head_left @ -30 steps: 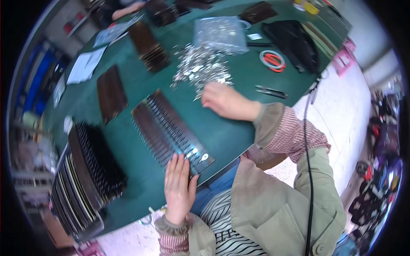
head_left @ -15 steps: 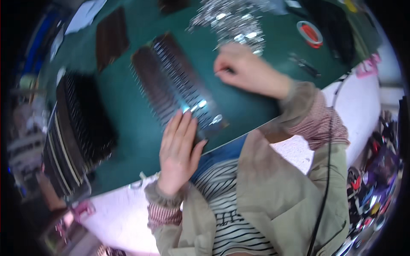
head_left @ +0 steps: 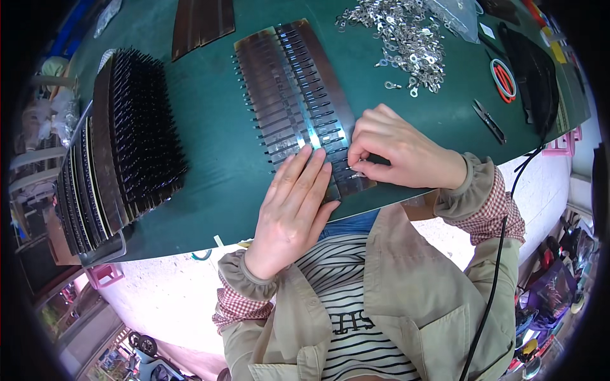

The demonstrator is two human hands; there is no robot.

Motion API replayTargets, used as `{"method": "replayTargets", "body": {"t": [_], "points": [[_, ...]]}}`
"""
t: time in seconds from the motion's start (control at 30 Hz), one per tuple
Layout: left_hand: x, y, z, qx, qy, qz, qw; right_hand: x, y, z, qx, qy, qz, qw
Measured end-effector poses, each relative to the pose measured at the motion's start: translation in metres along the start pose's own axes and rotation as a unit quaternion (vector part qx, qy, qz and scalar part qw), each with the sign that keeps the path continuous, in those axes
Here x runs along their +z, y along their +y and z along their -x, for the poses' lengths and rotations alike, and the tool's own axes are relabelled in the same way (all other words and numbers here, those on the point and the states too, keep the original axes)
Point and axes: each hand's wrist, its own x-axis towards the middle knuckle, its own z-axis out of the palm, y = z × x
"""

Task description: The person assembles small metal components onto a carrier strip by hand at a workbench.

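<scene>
A long brown board (head_left: 270,82) lies slantwise on the green table, with rows of small dark-tipped pins along its left edge and down its middle, beside a shiny strip. My left hand (head_left: 289,206) rests flat on its near end, fingers stretched out. At the near right part of the board my right hand (head_left: 400,149) is closed in a pinch, thumb and forefinger on a small silver ring terminal (head_left: 355,174), partly hidden by the fingertips. Farther right lies a heap of loose silver ring terminals (head_left: 410,44), a few of them apart from it.
At the left stands a thick stack of similar boards (head_left: 111,146) with dense black pins, in a wire rack. Another brown board (head_left: 203,25) lies at the back. To the right are small snips (head_left: 489,120), a red-and-white coil (head_left: 503,81), a plastic bag (head_left: 457,16) and a black cloth-like item (head_left: 534,76).
My right hand has come from near the heap of terminals down to the board's near right part. My left hand stays flat on the board. The whole view has shifted.
</scene>
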Motion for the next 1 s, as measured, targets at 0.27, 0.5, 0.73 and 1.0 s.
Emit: {"method": "replayTargets", "body": {"t": [0.27, 0.5, 0.73, 1.0], "points": [[-0.001, -0.002, -0.003, 0.004, -0.004, -0.001, 1.0, 0.005, 0.004, 0.01, -0.011, 0.049, 0.011, 0.999], [-0.004, 0.008, -0.007, 0.004, -0.072, -0.061, 0.995, 0.005, -0.008, 0.039, -0.063, 0.059, 0.102, 0.991], [-0.001, 0.008, -0.007, 0.009, -0.083, -0.087, 0.993, 0.004, -0.012, 0.041, -0.063, 0.061, 0.098, 0.991], [0.0, 0.001, 0.0, 0.056, -0.064, -0.096, 0.992, 0.008, -0.013, 0.046, -0.094, 0.063, 0.131, 0.985]]}}
